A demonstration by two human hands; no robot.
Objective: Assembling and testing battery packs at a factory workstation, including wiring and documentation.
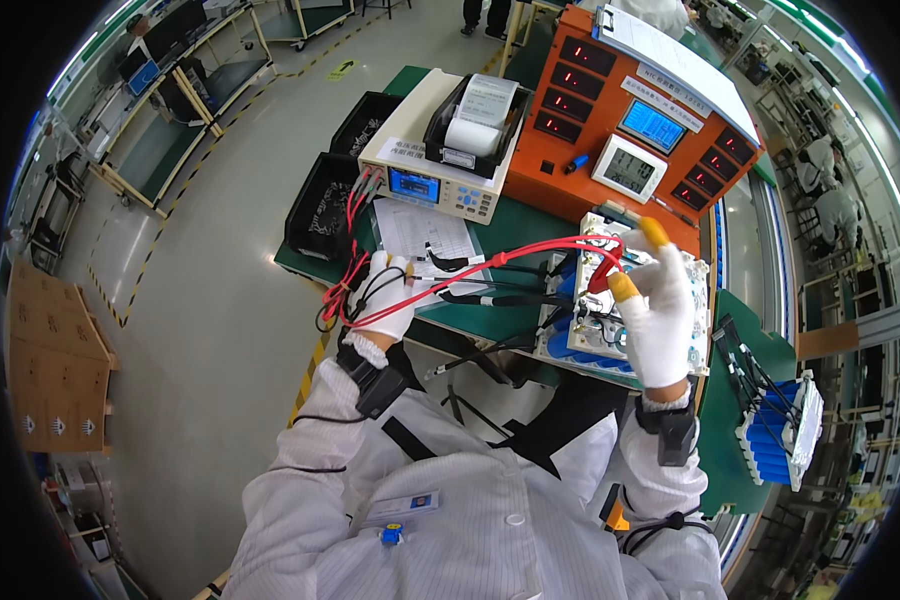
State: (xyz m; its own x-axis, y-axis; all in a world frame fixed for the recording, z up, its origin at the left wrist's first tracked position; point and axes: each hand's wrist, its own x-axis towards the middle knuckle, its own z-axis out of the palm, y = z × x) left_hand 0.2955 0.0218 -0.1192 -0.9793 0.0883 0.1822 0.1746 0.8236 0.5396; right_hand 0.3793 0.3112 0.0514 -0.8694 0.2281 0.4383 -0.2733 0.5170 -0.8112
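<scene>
Note at far left of the bench a black plastic bin (315,246) holding small metal parts. Nearer and slightly right, see the left hand (385,305), gloved in white fabric, half curled among loops of thin black and red cable; impossible to tell whether closed on any. Follow the slim, smooth red cables (498,259) from the cream box-shaped tester (450,192) with a blue screen, past that hand and rightward above the dark green bench top (460,318). Judge these light, limp and quick to tangle; best taken just behind the ends, not by the loops. Next, meet black sleeved cables (505,299), likely springier, beside the white-framed battery pack of blue cylinders (598,330), resting at the bench's right. Expect it heavy, rigid and delicate across the wired top; best gripped low on the frame, two-handed. Over it, find the right hand (660,325), white-gloved with yellow fingertips, thumb and forefinger spread, grasping nothing visible, close by the red cables' end. Farther right and nearer, notice a similar blue-and-white pack (770,430).
</scene>
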